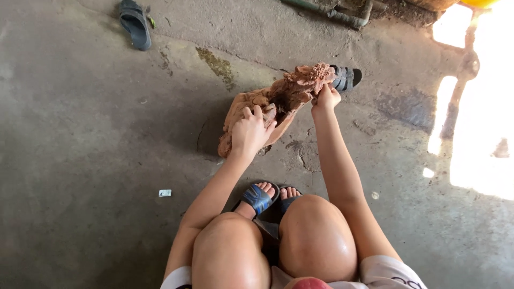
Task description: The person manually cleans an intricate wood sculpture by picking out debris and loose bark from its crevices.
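**Both hands on the carving**

My left hand (251,131) is curled over the near, lower part of the wood carving (278,101), fingers hooked on its upper edge and palm pressing down. I judge that grip is there to keep the piece from rolling, since the wood is lumpy and rests tilted on the concrete floor (80,160) rather than lying flat. My right hand (326,97) is closed on the far, raised end, just under the flower-like cluster of carved detail, pinching it from below (whether something small sits between those fingers I cannot tell). With one hand at each end the carving is propped at a slant, its worked face turned up towards me, which seems the reason for holding it so.

The carving lies on the floor just ahead of my feet, well within reach because I am crouched low, knees up and arms passing either side of them. My sandals (259,197) are planted close together below it.

Just behind the carving's far end a dark sandal (347,78) lies on the floor, nearly touching the wood. Another sandal (135,22) lies well apart at the upper left. A small pale scrap (165,192) sits on the floor to my left, and a pipe (342,13) runs along the top edge beside a patch of bright sunlight.
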